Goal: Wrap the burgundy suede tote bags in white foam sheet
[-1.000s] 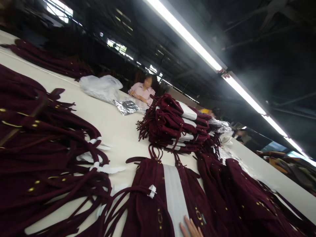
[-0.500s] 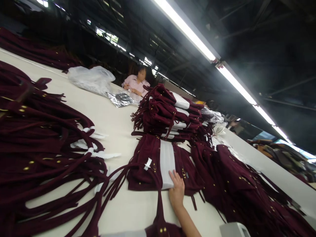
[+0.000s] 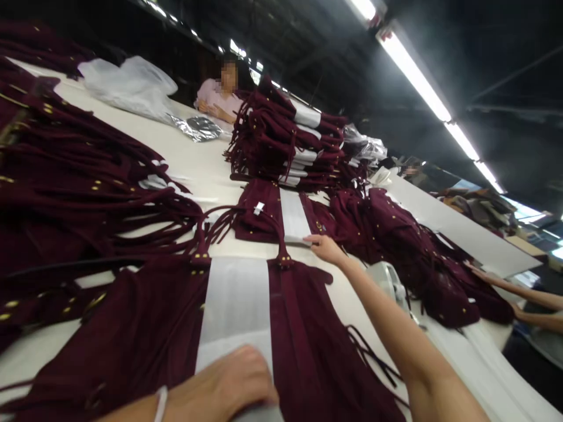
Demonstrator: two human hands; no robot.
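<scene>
A burgundy bag (image 3: pixel 145 316) with straps lies nearest me, a white wrapping strip (image 3: pixel 237 299) running down its middle. My left hand (image 3: pixel 240 378), with a pale band at the wrist, curls over the lower part of that strip; its fingertips are partly hidden. Beyond lies a second burgundy bag (image 3: pixel 257 225) with its own white strip (image 3: pixel 295 217). My right hand (image 3: pixel 328 249) reaches forward and pinches the near edge of this farther strip between thumb and fingers. A strap from the near bag arches up over the second bag's front.
Burgundy bags with fringes (image 3: pixel 88 193) heap up at left; a tall stack (image 3: pixel 290 135) stands behind. More bags (image 3: pixel 404 252) lie at right beside a pale device (image 3: pixel 387 281). Clear plastic (image 3: pixel 132 88) lies far left. A co-worker (image 3: pixel 220 97) sits opposite; another person's hands (image 3: pixel 488 275) touch bags at right.
My left hand has come into view on the near bag's strip. My right hand has gone from lying flat on the farther strip to pinching its edge. The view has tilted down.
</scene>
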